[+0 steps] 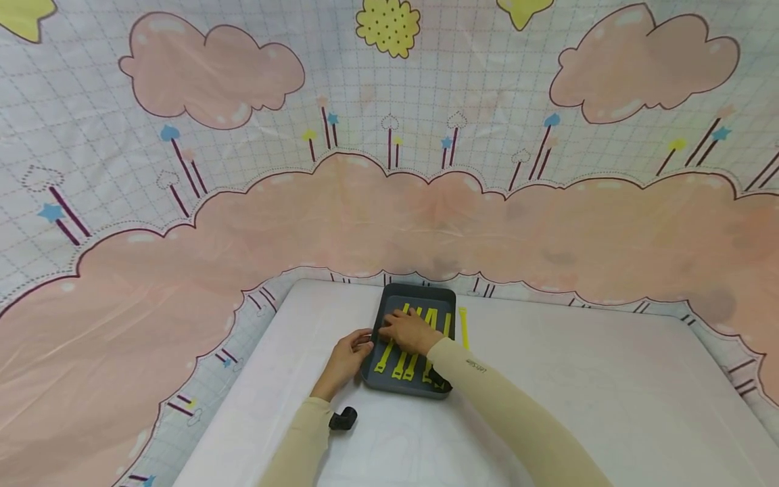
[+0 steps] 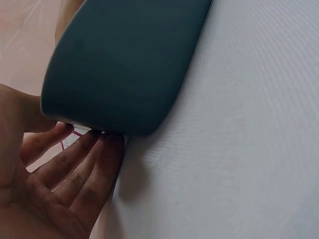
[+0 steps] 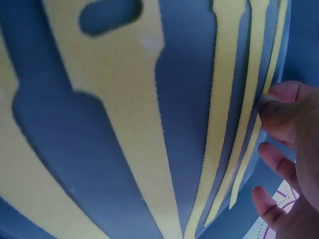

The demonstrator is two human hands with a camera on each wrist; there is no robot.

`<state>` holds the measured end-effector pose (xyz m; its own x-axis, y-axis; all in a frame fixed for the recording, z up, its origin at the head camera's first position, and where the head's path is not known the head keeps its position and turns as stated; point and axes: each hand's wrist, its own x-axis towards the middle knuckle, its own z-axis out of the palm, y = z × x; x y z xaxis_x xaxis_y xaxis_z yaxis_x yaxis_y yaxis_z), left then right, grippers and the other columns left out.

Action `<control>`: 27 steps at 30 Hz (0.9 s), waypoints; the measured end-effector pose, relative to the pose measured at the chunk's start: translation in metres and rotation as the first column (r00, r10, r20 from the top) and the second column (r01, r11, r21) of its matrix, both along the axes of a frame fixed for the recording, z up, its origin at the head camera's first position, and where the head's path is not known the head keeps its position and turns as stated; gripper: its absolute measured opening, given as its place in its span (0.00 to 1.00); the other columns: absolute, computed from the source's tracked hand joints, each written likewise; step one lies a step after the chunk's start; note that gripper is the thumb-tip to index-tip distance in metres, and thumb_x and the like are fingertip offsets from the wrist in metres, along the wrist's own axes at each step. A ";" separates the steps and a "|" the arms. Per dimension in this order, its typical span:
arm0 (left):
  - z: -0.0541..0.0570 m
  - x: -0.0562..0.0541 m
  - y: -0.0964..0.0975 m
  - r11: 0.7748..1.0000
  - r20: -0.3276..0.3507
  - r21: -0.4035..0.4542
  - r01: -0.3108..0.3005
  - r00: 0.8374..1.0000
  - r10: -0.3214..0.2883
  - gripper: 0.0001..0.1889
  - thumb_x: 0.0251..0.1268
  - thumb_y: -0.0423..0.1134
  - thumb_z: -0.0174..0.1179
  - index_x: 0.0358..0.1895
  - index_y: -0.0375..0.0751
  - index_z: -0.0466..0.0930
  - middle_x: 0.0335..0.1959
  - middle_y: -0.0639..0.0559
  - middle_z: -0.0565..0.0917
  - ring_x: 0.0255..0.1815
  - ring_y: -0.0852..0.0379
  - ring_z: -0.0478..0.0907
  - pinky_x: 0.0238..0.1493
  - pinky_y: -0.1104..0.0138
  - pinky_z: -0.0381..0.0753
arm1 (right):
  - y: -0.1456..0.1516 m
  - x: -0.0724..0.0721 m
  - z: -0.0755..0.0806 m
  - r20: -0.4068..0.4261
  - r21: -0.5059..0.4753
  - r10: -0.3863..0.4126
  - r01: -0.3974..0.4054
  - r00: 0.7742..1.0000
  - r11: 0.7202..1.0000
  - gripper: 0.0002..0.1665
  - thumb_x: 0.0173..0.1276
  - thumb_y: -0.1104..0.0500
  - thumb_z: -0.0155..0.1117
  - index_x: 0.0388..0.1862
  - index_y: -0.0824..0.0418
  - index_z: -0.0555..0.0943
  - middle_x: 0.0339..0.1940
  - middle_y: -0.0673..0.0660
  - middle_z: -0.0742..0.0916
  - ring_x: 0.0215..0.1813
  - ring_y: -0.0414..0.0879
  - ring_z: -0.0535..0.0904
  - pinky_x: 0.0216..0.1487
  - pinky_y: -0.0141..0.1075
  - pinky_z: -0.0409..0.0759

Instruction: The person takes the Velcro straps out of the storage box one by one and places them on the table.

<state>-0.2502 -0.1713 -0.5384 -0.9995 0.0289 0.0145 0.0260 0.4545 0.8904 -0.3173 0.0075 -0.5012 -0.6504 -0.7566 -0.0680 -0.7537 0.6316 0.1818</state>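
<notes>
A dark grey tray point(image 1: 408, 390) holds several yellow hook-and-loop cable ties point(image 1: 409, 367), laid side by side with slotted heads toward the near end. My right hand point(image 1: 410, 331) reaches over the tray; in the right wrist view its thumb and forefinger pinch the outermost cable tie point(image 3: 270, 74) along the tray's left side. My left hand point(image 1: 348, 358) is at the tray's left outer wall. Seen from the left wrist, its fairly straight fingers point(image 2: 84, 174) rest their tips against that wall point(image 2: 119, 69).
One more yellow cable tie point(image 1: 464, 328) lies on the white table point(image 1: 578, 392) just right of the tray. Black wrist-worn cameras show near both cuffs, the left one point(image 1: 343, 419) close over the table. A printed cloth backdrop point(image 1: 426, 223) rises behind the table.
</notes>
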 end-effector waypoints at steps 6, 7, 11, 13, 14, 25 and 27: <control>0.003 -0.001 0.001 1.000 0.007 0.022 -0.004 1.000 0.004 0.20 0.73 0.38 0.56 0.66 0.41 0.74 0.59 0.37 0.81 0.60 0.42 0.79 0.61 0.52 0.79 | 0.000 -0.002 0.004 -0.001 -0.016 0.008 -0.008 1.000 1.000 0.16 0.77 0.52 0.52 0.59 0.40 0.79 0.58 0.49 0.81 0.62 0.48 0.75 0.62 0.52 0.78; 0.004 0.000 0.001 1.000 0.011 0.023 -0.003 1.000 0.002 0.20 0.73 0.38 0.56 0.66 0.41 0.74 0.59 0.38 0.81 0.60 0.42 0.79 0.62 0.52 0.78 | 0.001 -0.002 0.004 -0.002 -0.015 0.011 -0.011 1.000 1.000 0.16 0.78 0.52 0.51 0.59 0.40 0.79 0.58 0.49 0.81 0.62 0.48 0.75 0.62 0.53 0.77; 0.004 0.003 0.003 1.000 0.023 0.024 -0.003 1.000 0.002 0.20 0.73 0.37 0.55 0.65 0.40 0.74 0.59 0.37 0.81 0.60 0.41 0.79 0.61 0.51 0.78 | 0.002 -0.002 0.002 -0.021 0.005 0.021 -0.021 1.000 1.000 0.16 0.79 0.49 0.48 0.58 0.39 0.78 0.59 0.49 0.80 0.62 0.48 0.74 0.62 0.53 0.77; 0.003 0.004 0.003 1.000 0.028 0.031 -0.006 1.000 0.005 0.20 0.73 0.37 0.56 0.65 0.40 0.74 0.59 0.37 0.81 0.60 0.41 0.79 0.61 0.51 0.78 | 0.003 -0.002 0.002 -0.021 -0.005 0.018 -0.018 1.000 1.000 0.15 0.79 0.49 0.48 0.58 0.40 0.78 0.59 0.49 0.80 0.62 0.49 0.75 0.62 0.53 0.77; 0.002 0.005 0.004 1.000 0.027 0.030 -0.004 1.000 0.003 0.20 0.73 0.37 0.55 0.65 0.40 0.74 0.59 0.37 0.81 0.60 0.41 0.79 0.61 0.51 0.79 | 0.004 -0.001 0.002 -0.025 -0.015 0.019 -0.019 1.000 1.000 0.15 0.78 0.50 0.49 0.57 0.40 0.78 0.58 0.49 0.81 0.61 0.48 0.75 0.61 0.53 0.77; 0.000 0.003 0.002 1.000 -0.019 0.023 0.009 1.000 -0.008 0.20 0.72 0.35 0.56 0.64 0.36 0.74 0.57 0.35 0.82 0.58 0.40 0.81 0.59 0.51 0.80 | 0.015 -0.001 0.017 -0.107 -0.123 0.071 -0.084 0.992 0.989 0.10 0.76 0.51 0.54 0.52 0.43 0.78 0.53 0.48 0.82 0.56 0.47 0.76 0.55 0.50 0.79; -0.001 0.002 0.001 1.000 -0.025 0.022 0.008 1.000 -0.008 0.20 0.72 0.35 0.56 0.64 0.36 0.74 0.57 0.35 0.82 0.57 0.40 0.81 0.58 0.51 0.80 | 0.016 0.000 0.019 -0.122 -0.121 0.073 -0.088 0.990 0.989 0.10 0.76 0.50 0.55 0.52 0.43 0.78 0.53 0.47 0.82 0.55 0.46 0.76 0.52 0.47 0.78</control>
<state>-0.2481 -0.1706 -0.5392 -0.9985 0.0363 0.0400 0.0518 0.4342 0.8993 -0.3175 0.0231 -0.4819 -0.5848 -0.8045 0.1042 -0.7813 0.5931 0.1943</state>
